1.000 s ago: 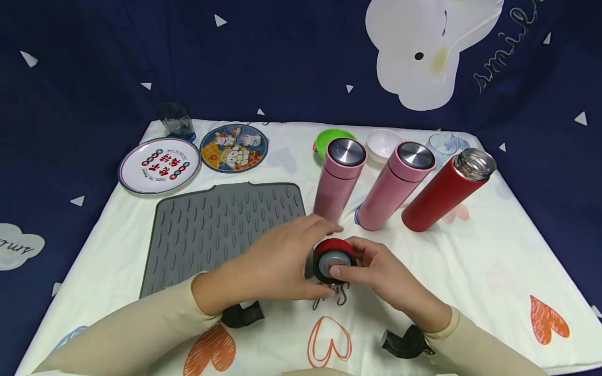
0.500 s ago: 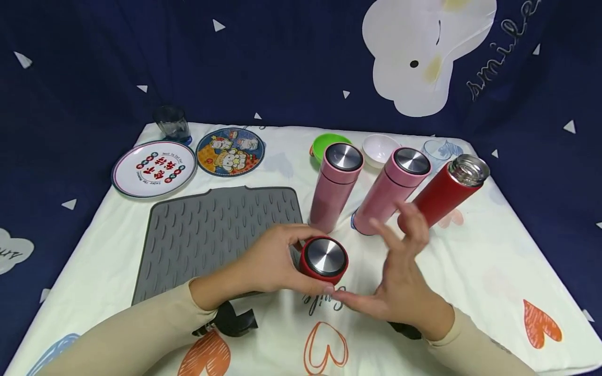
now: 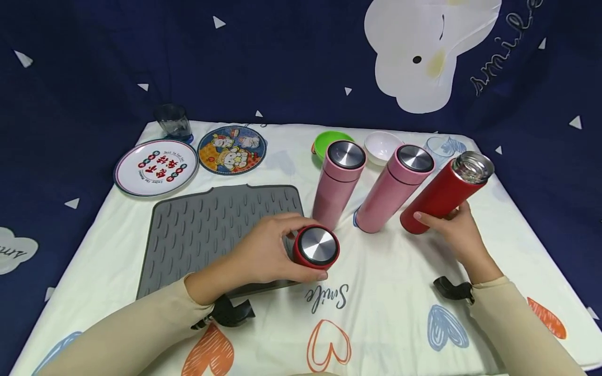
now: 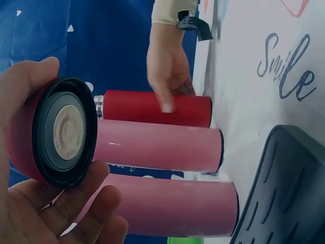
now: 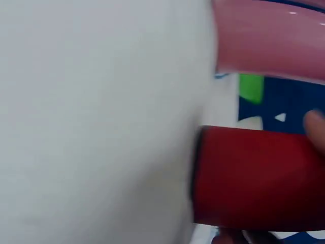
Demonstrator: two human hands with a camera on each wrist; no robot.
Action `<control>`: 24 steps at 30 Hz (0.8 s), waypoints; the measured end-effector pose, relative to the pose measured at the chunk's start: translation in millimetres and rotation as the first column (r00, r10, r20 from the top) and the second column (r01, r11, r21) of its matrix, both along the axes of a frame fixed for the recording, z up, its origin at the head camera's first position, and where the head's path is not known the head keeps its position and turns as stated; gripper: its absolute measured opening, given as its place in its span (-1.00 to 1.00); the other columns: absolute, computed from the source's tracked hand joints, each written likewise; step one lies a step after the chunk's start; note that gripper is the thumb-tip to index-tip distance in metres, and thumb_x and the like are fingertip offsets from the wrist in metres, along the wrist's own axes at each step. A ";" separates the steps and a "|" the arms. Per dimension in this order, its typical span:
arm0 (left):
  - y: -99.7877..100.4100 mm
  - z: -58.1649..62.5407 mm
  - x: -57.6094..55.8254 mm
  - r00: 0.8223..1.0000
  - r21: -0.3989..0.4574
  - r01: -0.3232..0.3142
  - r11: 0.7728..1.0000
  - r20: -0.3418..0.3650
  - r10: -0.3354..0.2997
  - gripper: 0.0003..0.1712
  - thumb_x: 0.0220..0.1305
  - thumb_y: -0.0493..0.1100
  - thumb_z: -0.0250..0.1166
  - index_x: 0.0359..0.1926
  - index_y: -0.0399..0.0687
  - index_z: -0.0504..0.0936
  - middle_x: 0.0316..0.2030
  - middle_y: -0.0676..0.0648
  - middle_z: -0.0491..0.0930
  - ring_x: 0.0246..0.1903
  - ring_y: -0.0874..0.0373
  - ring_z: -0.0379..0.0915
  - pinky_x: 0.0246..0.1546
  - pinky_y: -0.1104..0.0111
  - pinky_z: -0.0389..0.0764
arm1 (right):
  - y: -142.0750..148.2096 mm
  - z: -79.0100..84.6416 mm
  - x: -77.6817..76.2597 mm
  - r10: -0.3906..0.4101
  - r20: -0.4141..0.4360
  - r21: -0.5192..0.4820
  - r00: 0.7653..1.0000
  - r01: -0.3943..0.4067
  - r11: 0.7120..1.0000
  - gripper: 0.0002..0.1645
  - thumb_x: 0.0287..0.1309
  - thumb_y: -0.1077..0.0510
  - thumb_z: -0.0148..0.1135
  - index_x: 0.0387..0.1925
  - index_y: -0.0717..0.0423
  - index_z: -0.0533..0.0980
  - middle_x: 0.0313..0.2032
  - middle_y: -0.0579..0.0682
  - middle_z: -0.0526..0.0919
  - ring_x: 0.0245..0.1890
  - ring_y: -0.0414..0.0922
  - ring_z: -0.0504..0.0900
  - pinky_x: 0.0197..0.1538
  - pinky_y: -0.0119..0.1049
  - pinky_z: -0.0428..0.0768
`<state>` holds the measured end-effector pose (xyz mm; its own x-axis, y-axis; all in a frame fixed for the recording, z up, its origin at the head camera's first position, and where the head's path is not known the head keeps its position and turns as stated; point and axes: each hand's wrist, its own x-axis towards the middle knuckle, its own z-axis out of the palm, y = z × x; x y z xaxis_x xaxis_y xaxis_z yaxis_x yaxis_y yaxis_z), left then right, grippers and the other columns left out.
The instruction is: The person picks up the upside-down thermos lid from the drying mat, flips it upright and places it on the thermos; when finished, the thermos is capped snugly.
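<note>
Bottle point(image 3: 439, 190), red and uncapped, is gripped around its lower half by the right hand point(image 3: 463, 237) beside two pink bottles point(image 3: 383, 196); the red lid point(image 3: 319, 245) is held by the left hand point(image 3: 263, 250). A stiff, weighty, slick body is expected (a full wrap around the middle is advised). The lid's ringed underside is shown only by the left wrist view, its shiny top only by the head view.

Red bottle point(image 5: 254, 178) cropped, print on the lid point(image 4: 65, 133) unreadable
The right wrist view cuts off the bottle's top and most of the right hand point(image 3: 458, 235), and blurs the cloth point(image 5: 91, 127). In the head view, a pink bottle point(image 3: 333, 196) partly hides the green bowl point(image 3: 326, 141).
</note>
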<state>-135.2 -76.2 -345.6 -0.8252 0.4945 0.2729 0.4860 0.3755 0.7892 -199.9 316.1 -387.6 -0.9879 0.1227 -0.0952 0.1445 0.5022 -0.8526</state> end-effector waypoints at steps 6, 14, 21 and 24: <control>1.1 2.1 -2.4 1.000 0.023 -0.002 1.000 -0.013 0.003 -0.32 -0.29 0.21 0.65 -0.03 0.30 0.67 -0.16 0.31 0.55 -0.18 0.30 0.44 -0.17 0.25 0.54 | 4.1 -6.0 16.1 0.089 -0.024 0.223 0.996 -0.082 0.971 -0.15 0.06 -0.17 0.45 0.23 0.21 0.37 0.05 0.17 0.57 -0.04 -0.01 0.53 -0.09 -0.24 0.46; 2.1 25.4 -3.5 0.993 0.103 0.019 0.994 -0.118 -0.007 -0.31 -0.25 0.15 0.64 0.01 0.17 0.67 -0.20 0.26 0.57 -0.19 0.28 0.43 -0.19 0.28 0.53 | -56.0 11.7 64.9 0.428 -0.189 0.135 0.884 -0.408 0.903 -0.37 -0.27 0.24 0.66 -0.08 0.13 0.56 -0.21 -0.08 0.68 -0.22 -0.17 0.64 -0.10 -0.39 0.54; 27.5 66.6 -3.4 0.975 0.183 0.091 0.979 -0.219 -0.049 -0.23 -0.24 0.09 0.65 0.10 0.10 0.63 -0.14 0.24 0.57 -0.13 0.30 0.43 -0.12 0.30 0.52 | -106.6 13.6 86.6 0.537 -0.260 0.069 0.803 -0.539 0.840 -0.15 -0.39 0.27 0.70 0.06 0.03 0.46 -0.09 -0.17 0.62 -0.10 -0.16 0.60 0.01 -0.34 0.52; 44.4 75.9 -4.5 0.965 0.145 0.110 0.983 -0.251 -0.071 -0.19 -0.26 0.16 0.65 0.10 0.07 0.62 -0.14 0.26 0.56 -0.09 0.33 0.41 -0.07 0.32 0.51 | -110.1 1.5 86.4 0.551 -0.257 0.071 0.794 -0.553 0.830 -0.07 -0.36 0.14 0.71 0.13 -0.04 0.41 -0.02 -0.18 0.58 -0.04 -0.16 0.58 0.06 -0.31 0.51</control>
